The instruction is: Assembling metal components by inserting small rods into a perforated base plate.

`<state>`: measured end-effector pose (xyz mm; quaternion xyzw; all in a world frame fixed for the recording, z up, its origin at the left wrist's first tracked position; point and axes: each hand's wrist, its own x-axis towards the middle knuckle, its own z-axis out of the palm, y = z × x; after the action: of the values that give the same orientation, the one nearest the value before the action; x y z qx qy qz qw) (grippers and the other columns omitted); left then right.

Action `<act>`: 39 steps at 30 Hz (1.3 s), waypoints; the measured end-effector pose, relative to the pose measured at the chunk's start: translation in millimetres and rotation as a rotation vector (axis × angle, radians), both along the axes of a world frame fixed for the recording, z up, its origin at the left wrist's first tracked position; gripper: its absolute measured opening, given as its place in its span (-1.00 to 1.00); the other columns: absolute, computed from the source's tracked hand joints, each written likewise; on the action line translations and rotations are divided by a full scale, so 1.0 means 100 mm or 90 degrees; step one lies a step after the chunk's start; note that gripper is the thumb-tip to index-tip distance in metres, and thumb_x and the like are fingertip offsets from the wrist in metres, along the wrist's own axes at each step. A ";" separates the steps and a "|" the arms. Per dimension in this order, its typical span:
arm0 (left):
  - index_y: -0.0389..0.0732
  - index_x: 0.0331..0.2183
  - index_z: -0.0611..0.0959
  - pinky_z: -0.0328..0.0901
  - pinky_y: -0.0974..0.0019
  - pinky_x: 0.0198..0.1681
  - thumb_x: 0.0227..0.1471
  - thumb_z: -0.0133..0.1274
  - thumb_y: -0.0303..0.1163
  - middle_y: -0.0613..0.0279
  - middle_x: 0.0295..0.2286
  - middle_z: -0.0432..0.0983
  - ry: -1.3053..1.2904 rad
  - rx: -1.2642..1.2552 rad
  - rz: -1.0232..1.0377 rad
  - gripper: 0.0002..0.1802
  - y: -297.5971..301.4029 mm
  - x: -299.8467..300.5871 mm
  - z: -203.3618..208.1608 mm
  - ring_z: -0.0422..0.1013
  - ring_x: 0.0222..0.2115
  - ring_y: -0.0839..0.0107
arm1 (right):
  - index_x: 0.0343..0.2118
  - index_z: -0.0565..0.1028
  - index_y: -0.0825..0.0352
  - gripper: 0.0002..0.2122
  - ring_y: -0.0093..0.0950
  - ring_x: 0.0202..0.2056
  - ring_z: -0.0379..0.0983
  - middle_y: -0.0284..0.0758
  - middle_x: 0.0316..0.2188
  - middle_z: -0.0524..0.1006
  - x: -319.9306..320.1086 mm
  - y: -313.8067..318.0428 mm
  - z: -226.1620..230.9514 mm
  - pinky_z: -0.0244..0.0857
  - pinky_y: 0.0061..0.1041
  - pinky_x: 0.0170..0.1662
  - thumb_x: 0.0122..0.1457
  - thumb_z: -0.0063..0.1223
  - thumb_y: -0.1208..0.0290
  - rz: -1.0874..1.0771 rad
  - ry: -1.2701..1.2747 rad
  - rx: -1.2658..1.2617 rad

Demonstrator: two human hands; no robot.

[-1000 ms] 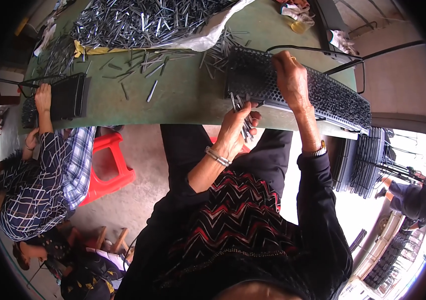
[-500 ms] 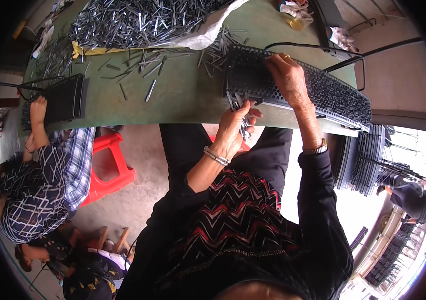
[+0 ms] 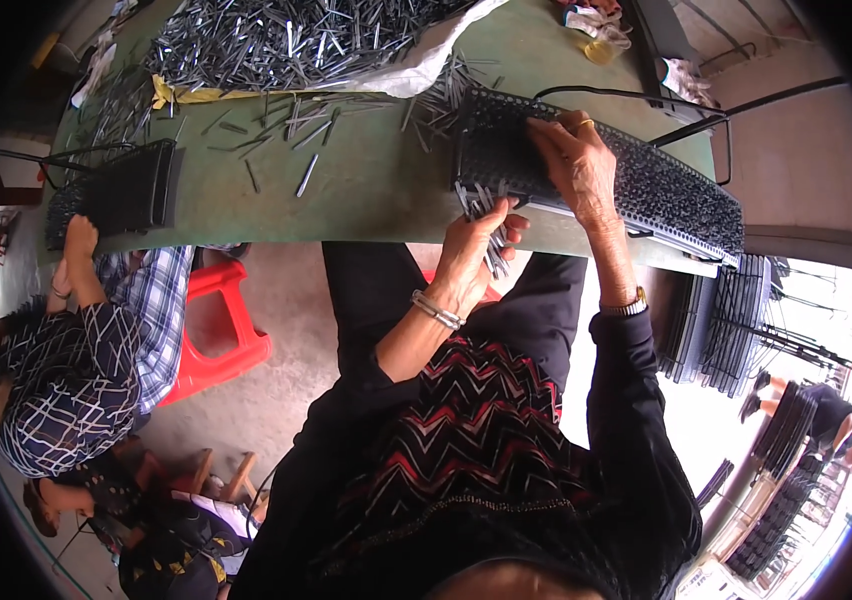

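My left hand (image 3: 468, 248) is closed around a bunch of thin dark metal strips (image 3: 473, 205), their ends sticking out past the thumb. It is just off the table's near edge, beside a long black perforated rack (image 3: 494, 150). Over that rack, my right hand (image 3: 586, 168) points its pinched fingertips down at the holes. Whatever the right fingertips hold is hidden or too small to make out. To the right of this hand, the rack is densely filled with small dark upright ends; its left part looks flatter.
A heap of metal strips (image 3: 296, 45) lies on a white sheet (image 3: 426, 72) at the back, with loose strips around it. At left, a person (image 3: 71, 390) works at another black rack (image 3: 126, 200). A red stool (image 3: 216, 340) is below the green table (image 3: 366, 190). Stacked racks (image 3: 711, 325) stand at right.
My right hand has shifted slightly right and nearer over the rack. My left hand stays almost still with its bunch. A person in the background at lower right has moved.
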<state>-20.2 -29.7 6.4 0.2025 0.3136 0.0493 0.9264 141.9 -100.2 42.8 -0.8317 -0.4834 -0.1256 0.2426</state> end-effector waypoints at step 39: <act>-0.24 -0.26 0.59 0.22 0.48 -0.63 0.03 0.14 -0.25 0.19 -0.48 0.55 0.030 0.037 0.057 -0.72 0.15 -0.11 0.04 0.33 -0.58 0.57 | -0.36 0.43 0.41 -0.96 -0.60 -0.41 0.48 -0.31 -0.48 0.56 -0.33 0.30 0.19 0.33 -0.64 -0.31 0.15 -0.06 0.60 0.033 0.541 0.276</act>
<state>-31.7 -15.0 10.5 0.2163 0.3429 0.0950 0.9092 109.4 -69.9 61.4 -0.7272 -0.3250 0.1338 0.5896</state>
